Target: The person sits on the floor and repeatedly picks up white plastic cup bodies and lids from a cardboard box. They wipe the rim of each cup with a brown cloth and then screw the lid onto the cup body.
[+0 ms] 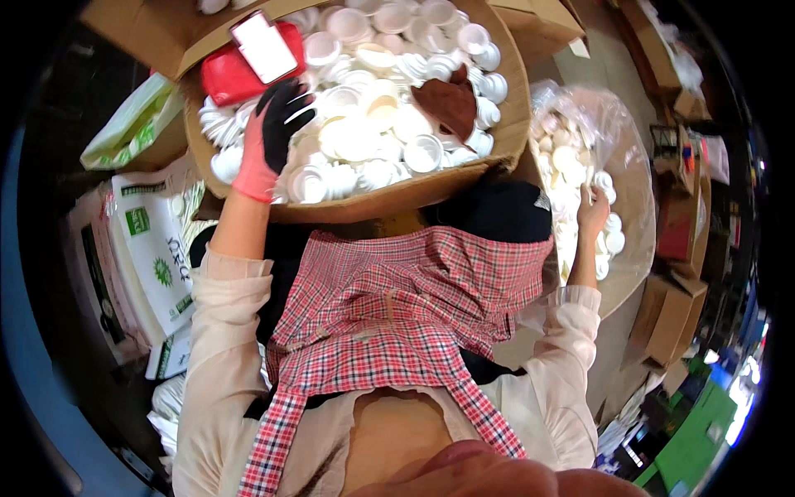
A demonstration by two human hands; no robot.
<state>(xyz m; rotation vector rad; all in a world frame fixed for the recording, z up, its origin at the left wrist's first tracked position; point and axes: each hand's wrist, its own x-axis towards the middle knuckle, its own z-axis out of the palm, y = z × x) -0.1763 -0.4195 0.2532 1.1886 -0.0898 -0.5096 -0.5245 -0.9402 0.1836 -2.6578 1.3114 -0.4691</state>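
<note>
A large cardboard box full of white round plastic caps stands in front of my lap. My left hand, in a pink and black glove, reaches over the box's left side with its fingers stretched out over the caps, holding nothing visible. Bare, my right hand is down at the clear plastic bag on the right, among more white round caps. Its fingers are curled together, and what they pinch is too small to make out.
On the caps lie a red pouch, a phone with a white screen and a brown cloth. White printed sacks and a green-and-white bag are at the left. Cardboard boxes stand beyond the plastic bag.
</note>
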